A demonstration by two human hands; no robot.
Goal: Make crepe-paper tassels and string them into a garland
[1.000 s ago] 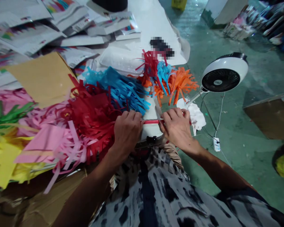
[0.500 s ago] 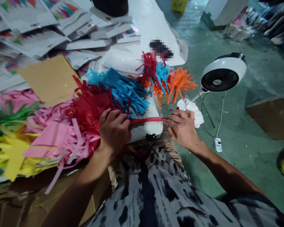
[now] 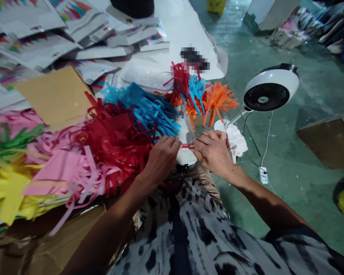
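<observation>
My left hand (image 3: 163, 158) and my right hand (image 3: 213, 151) meet at the table's near edge, both pinched on a thin red paper strip (image 3: 185, 146). Only a short piece of the strip shows between the fingertips. Just left of my left hand lies a heap of red fringed paper (image 3: 111, 137). Blue fringed paper (image 3: 145, 107) lies behind my hands. A bundle of orange, blue and red fringes (image 3: 202, 97) stands beyond my right hand.
Pink (image 3: 63, 168), yellow (image 3: 11, 191) and green (image 3: 8, 141) paper strips pile up at the left. A brown cardboard sheet (image 3: 55, 95) and printed packets (image 3: 40, 42) cover the back of the table. A white fan (image 3: 271, 89) and a power strip (image 3: 263, 175) stand on the green floor at the right.
My left hand slid right along the red strip toward my right hand. The stretch of strip showing between them shrank from long to very short.
</observation>
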